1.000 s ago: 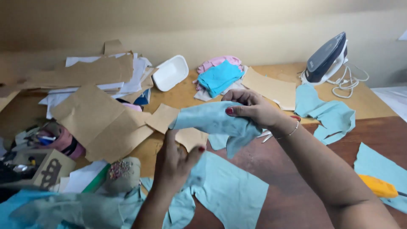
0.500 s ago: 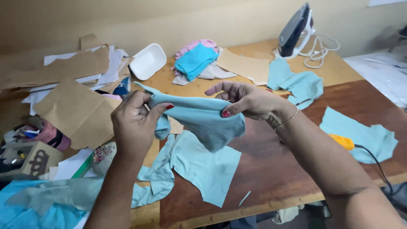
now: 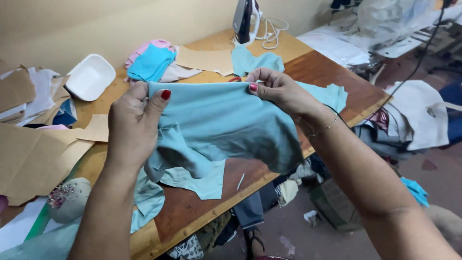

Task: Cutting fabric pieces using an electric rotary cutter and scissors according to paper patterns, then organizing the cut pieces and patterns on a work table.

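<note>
Both hands hold a piece of light blue-green stretch fabric [image 3: 226, 123] up above the wooden worktable [image 3: 332, 62], stretched flat between them at the centre of view. The left hand [image 3: 132, 123] pinches the upper left corner of the cloth, its thumb pressed on the front and its fingers folded behind. The right hand [image 3: 279, 89] pinches the upper right edge at about one o'clock, thumb and forefinger closed on the hem. A thin bracelet [image 3: 323, 129] circles the right wrist. The lower part of the cloth hangs loose and bunches below the left hand.

On the table under it, at six o'clock, lie more cut pieces of the same pale blue-green cloth [image 3: 192, 180]. At eleven o'clock sits a pile of folded bright blue and pink fabric [image 3: 151, 62], and beside it a flat tan paper pattern piece [image 3: 204, 60]. A white shallow plastic tray [image 3: 90, 77] rests at ten o'clock. Large brown paper pattern sheets [image 3: 33, 163] cover the table at nine o'clock, with stacked white and brown papers [image 3: 24, 96] above them. A grey and white electric iron [image 3: 246, 20] stands upright at twelve o'clock, its white cord [image 3: 272, 30] coiled just beside it. A grey pincushion stuck with pins [image 3: 67, 200] sits at eight o'clock. At three o'clock, off the table edge, heaps of white and grey cloth [image 3: 414, 120] lie piled.
</note>
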